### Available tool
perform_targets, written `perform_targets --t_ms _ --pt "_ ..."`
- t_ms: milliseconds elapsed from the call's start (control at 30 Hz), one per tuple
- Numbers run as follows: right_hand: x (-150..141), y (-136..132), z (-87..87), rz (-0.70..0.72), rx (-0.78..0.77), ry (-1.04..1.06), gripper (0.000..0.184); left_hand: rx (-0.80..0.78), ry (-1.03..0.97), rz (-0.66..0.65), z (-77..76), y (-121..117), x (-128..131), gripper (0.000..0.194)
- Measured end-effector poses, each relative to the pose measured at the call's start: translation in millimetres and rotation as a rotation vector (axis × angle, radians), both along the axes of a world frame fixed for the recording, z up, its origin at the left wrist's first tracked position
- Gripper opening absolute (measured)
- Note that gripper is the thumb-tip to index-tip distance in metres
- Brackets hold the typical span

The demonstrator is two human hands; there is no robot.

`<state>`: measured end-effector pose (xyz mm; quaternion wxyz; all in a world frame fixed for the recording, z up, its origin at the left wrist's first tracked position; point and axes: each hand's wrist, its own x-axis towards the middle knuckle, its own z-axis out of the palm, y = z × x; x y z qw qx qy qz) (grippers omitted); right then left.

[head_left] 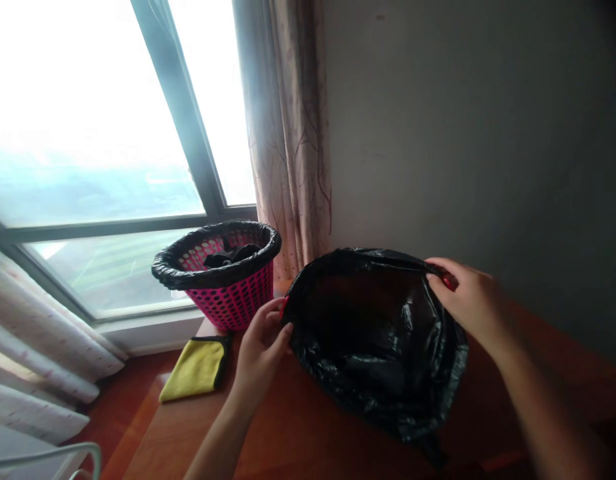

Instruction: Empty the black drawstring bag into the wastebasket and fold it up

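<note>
A black garbage bag (378, 347) is spread wide, its mouth facing me and its inside showing. My left hand (263, 340) pinches the bag's left rim between thumb and fingers. On the upper right rim, my right hand (461, 293) grips the bag in the same way. Small bits of red show at both hands; what they belong to I cannot make out. Behind my left hand stands a pink perforated basket (233, 297), its rim wrapped in black plastic, with something dark inside.
A folded yellow cloth with dark edging (195, 369) lies on the brown wooden table (158, 447), left of my left hand. Behind are a window (88, 133), a patterned curtain (293, 133) and a grey wall (463, 133). A pale curved rail (48, 457) is at lower left.
</note>
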<state>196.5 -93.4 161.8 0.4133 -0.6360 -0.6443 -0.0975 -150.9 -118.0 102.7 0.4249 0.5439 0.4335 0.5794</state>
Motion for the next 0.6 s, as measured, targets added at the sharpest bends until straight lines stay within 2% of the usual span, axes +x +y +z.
perform_targets --t_ms 67,167,267,333,400,467,533,600 --pt "-20.7 -11.4 6.7 0.007 0.087 0.015 0.030 0.044 -0.004 -0.028 -8.7 -7.5 12.5 0.053" --pt "-60.4 -15.6 -11.4 0.098 0.076 0.035 0.032 0.078 0.099 -0.044 -37.6 -11.1 22.9 0.045" --pt "-95.7 -9.5 -44.1 0.249 -0.115 0.025 0.036 0.065 0.271 -0.024 -66.5 -8.9 19.7 0.042" --pt "-109.4 -7.7 -59.8 0.385 -0.285 0.044 0.044 0.054 0.379 -0.022 -78.7 -8.3 12.3 0.048" --pt "-112.5 -10.5 -66.2 0.563 -0.413 0.113 0.049 0.065 0.497 0.006 -84.6 -11.0 5.0 0.052" --pt "-104.3 -16.6 -67.3 0.689 -0.446 0.219 0.043 0.101 0.615 0.077 -86.1 -18.4 1.1 0.049" --pt "-85.4 -23.2 -71.4 0.664 -0.397 0.345 0.034 0.123 0.703 0.139 -85.9 -30.5 2.0 0.043" --pt "-57.4 -29.5 -85.0 0.518 -0.323 0.496 0.031 0.114 0.754 0.162 -85.7 -46.5 7.1 0.039"
